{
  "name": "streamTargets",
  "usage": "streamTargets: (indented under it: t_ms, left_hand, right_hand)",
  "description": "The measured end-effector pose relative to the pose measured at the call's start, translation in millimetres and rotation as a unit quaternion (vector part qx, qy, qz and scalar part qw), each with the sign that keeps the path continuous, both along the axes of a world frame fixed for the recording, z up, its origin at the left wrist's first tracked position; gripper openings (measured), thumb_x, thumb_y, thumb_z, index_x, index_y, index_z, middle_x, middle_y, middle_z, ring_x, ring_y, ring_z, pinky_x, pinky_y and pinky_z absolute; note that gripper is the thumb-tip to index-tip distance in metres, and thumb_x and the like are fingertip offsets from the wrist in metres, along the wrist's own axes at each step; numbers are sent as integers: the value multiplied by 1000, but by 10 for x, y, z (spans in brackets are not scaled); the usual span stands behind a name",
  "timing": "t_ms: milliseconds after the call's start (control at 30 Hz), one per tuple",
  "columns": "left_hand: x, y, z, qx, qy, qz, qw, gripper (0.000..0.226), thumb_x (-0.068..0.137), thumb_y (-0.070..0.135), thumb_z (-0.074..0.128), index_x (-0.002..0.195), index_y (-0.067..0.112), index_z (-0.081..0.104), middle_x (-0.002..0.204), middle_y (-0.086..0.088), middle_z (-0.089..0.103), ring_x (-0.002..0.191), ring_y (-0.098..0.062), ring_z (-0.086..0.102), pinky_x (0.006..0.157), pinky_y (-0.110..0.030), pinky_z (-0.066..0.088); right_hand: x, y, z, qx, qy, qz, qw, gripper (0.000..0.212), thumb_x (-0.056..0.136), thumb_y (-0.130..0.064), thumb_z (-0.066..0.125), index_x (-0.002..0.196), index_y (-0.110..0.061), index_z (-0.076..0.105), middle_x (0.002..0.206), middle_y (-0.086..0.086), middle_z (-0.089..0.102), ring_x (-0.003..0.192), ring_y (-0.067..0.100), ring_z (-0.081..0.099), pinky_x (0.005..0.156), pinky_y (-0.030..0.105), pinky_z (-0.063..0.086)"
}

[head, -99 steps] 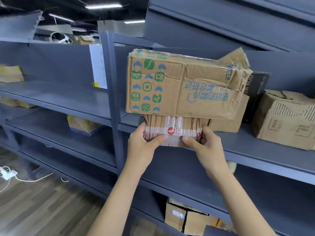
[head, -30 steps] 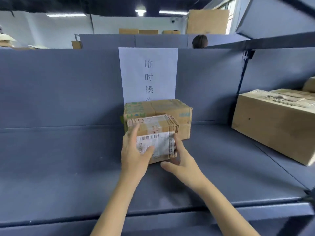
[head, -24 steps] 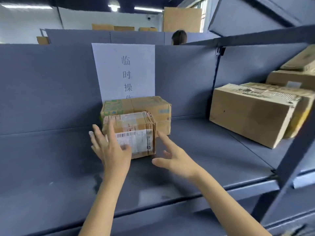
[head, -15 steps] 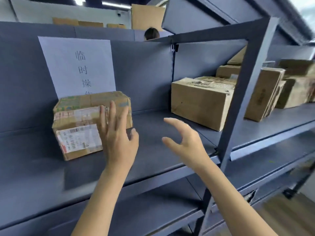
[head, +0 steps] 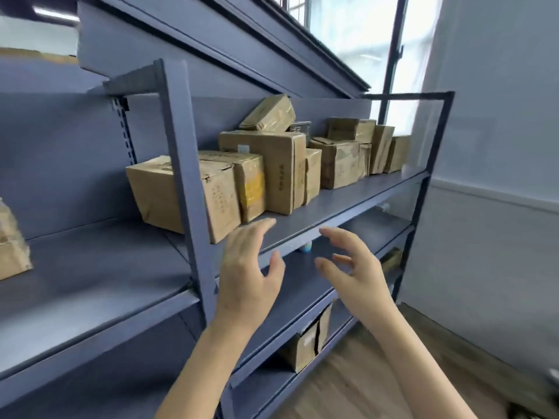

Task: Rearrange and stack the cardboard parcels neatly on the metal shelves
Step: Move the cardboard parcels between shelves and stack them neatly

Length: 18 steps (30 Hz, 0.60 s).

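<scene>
Both hands are raised in front of the blue-grey metal shelves (head: pixel 357 201), empty and apart from each other. The left hand (head: pixel 248 273) has its fingers nearly straight and spread, pointing up toward the front edge of the shelf board, with nothing in its hold; whether the fingertips touch the edge cannot be told through the blur. The right hand (head: pixel 354 276) sits just to its right with fingers loosely curved and parted, thumb out toward the left, and it too holds nothing. The cardboard parcels stand in a row on the shelf board above and beyond the hands. Nearest and farthest left is a large box (head: pixel 157 195), partly behind the upright post (head: pixel 187 176) and overhanging the seam between two shelf bays. Touching its right side is a box with a yellow label (head: pixel 252 189), then a taller box (head: pixel 281 170) standing upright, with a small tilted parcel (head: pixel 269 114) lying on top of it. Farther right are a mid-sized box (head: pixel 338 164) and a cluster of upright parcels (head: pixel 382 149) near the far end of the shelf, close to the window (head: pixel 348 40). At the far left edge, part of another parcel (head: pixel 10 243) rests on the neighbouring bay. Lower down, a box (head: pixel 305 343) sits on a lower shelf, above the wooden floor (head: pixel 357 388).
</scene>
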State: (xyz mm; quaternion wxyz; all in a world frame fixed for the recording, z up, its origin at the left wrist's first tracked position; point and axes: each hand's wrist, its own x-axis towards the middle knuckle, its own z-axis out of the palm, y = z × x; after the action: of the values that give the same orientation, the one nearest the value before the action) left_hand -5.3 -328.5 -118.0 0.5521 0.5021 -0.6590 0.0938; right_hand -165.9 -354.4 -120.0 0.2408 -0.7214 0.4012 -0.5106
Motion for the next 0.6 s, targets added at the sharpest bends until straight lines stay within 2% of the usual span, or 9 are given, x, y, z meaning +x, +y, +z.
streamTargets:
  t_ms: [100,200,367,500,600]
  left_hand:
    - [-527,-188,16,71,52,-51,995,46,85,10,60,129,17,50,131,4,48,123,-14,41,101,-28,35]
    - [-847,-410,-8,101,39,-70,992,49,86,10,61,130,23,47,142,4,38,127,0,26,101,-10,22]
    - [-954,-910,-78,137,20,-80,987,50,86,11,61,131,26,46,145,4,34,120,10,19,88,7,17]
    - [-761,-1417,-84,143,39,-50,988,48,86,11,61,131,23,48,144,3,36,129,-2,26,98,-11,20]
    - [-539,-1794,-30,125,70,-21,989,46,86,10,61,129,20,50,141,3,38,126,2,26,99,-13,21]
  right_hand:
    - [-506,-114,-52,17,-3,-43,999,47,86,-10,64,107,-48,47,116,-26,50,110,-15,44,94,22,42]
    - [-840,-286,-115,54,-18,-70,996,40,87,-10,62,115,-37,52,122,-13,54,115,1,48,98,29,45]
    - [-904,-736,-206,74,-31,-65,995,40,87,-10,61,114,-38,51,119,-15,54,115,-2,47,97,24,44]
    - [-695,-1234,-216,97,-17,-36,994,43,88,-12,60,106,-48,46,109,-30,46,115,4,51,93,21,43]
    - [-515,-1660,-191,111,3,-23,994,41,89,-15,60,108,-48,47,113,-26,49,117,6,51,96,28,46]
